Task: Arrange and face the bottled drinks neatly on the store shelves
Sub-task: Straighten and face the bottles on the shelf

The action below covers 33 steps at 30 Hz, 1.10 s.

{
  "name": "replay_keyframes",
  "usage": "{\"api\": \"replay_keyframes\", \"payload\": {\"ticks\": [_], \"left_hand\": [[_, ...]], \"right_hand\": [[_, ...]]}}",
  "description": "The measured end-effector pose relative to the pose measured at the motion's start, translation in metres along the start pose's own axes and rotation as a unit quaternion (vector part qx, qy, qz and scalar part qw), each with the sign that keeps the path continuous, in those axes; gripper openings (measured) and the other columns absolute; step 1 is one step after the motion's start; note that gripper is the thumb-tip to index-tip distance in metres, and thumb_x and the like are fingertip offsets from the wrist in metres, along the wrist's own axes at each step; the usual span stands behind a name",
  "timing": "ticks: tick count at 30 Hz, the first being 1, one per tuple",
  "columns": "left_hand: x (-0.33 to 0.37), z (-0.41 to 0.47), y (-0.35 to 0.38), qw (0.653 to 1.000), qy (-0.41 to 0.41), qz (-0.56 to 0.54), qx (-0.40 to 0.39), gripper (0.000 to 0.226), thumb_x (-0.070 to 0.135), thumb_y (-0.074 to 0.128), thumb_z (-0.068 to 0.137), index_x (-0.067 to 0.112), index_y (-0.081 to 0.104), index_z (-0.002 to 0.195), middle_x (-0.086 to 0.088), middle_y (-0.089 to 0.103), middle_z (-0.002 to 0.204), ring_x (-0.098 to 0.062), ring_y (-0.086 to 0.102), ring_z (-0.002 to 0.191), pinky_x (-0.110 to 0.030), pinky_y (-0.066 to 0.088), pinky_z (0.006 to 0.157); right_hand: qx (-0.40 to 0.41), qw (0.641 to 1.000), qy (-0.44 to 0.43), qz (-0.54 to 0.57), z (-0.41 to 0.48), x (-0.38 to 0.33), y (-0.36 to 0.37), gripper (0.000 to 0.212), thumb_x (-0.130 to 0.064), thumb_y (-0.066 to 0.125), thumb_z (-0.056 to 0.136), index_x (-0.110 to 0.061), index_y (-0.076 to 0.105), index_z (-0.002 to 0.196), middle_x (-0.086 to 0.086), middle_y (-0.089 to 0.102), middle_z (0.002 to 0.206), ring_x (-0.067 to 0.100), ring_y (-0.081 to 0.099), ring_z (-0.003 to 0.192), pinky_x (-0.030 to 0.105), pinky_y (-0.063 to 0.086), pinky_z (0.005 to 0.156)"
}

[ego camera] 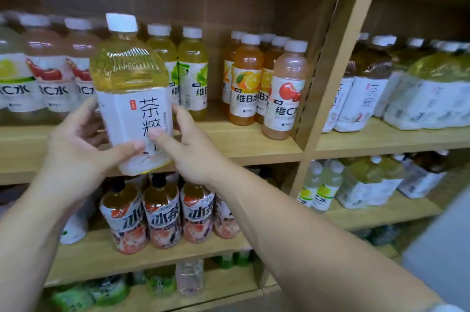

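Bare forearms [318,235], possibly a pale right sleeve [449,308].

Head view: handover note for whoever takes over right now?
Left hand and right hand both grip the large tea bottle, upright, label toward the camera, held in front of the middle shelf, not standing on it.
Vitamin drink rows behind stand on that shelf, labels mostly forward.
To do: shelve the large tea bottle, probably with the similar tea bottles in the right bay.

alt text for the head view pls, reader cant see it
A left hand and right hand grip a large yellow tea bottle, label facing the camera, in front of a wooden shelf. Smaller juice bottles stand in rows behind it.
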State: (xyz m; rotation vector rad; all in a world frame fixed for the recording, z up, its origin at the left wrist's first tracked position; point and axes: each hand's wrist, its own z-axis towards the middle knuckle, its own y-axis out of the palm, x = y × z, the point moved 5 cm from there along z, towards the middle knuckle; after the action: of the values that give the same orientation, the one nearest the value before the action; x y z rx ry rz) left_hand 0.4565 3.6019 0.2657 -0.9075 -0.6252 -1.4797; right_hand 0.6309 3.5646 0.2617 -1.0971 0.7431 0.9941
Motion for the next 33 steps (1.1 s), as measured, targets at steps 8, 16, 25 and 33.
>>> {"api": "replay_keyframes", "payload": {"ticks": [8, 16, 25, 33], "left_hand": [[0.075, -0.040, 0.097, 1.000, -0.005, 0.000, -0.018, 0.084, 0.022, 0.098, 0.049, 0.033, 0.063, 0.125, 0.005, 0.074, 0.122, -0.019, 0.073, 0.109, -0.048, 0.061, 0.087], [0.103, -0.122, 0.256, 0.995, -0.088, 0.001, -0.041, 0.078, 0.003, 0.099, 0.048, 0.031, 0.063, 0.111, 0.011, 0.077, 0.105, -0.008, 0.076, 0.089, -0.030, 0.061, 0.065], [0.080, -0.195, 0.404, 0.976, -0.198, -0.018, -0.086, 0.067, -0.016, 0.085, 0.064, 0.025, 0.062, 0.112, 0.012, 0.077, 0.102, -0.005, 0.074, 0.086, -0.025, 0.061, 0.061], [0.042, -0.216, 0.475, 0.955, -0.263, -0.038, -0.132, 0.072, -0.017, 0.088, 0.059, 0.019, 0.063, 0.115, -0.001, 0.078, 0.101, -0.007, 0.075, 0.082, -0.023, 0.059, 0.058]], "right_hand": [[0.047, 0.998, -0.045, -0.007, -0.081, -0.011, -0.108, 0.064, -0.060, 0.061, 0.087, -0.038, 0.040, 0.144, -0.009, 0.062, 0.139, 0.019, 0.065, 0.116, 0.051, 0.055, 0.097], [0.044, 0.999, -0.013, 0.012, -0.193, 0.060, -0.242, 0.060, -0.051, 0.068, 0.091, -0.040, 0.044, 0.144, -0.016, 0.064, 0.134, 0.007, 0.063, 0.118, 0.046, 0.054, 0.099], [0.041, 0.994, 0.098, 0.033, -0.292, 0.161, -0.335, 0.052, -0.048, 0.068, 0.094, -0.049, 0.047, 0.141, -0.020, 0.067, 0.128, 0.007, 0.067, 0.111, 0.046, 0.059, 0.094], [0.051, 0.983, 0.168, 0.059, -0.328, 0.222, -0.376, 0.048, -0.037, 0.069, 0.097, -0.036, 0.054, 0.143, -0.017, 0.069, 0.126, 0.000, 0.069, 0.104, 0.026, 0.059, 0.086]]}}
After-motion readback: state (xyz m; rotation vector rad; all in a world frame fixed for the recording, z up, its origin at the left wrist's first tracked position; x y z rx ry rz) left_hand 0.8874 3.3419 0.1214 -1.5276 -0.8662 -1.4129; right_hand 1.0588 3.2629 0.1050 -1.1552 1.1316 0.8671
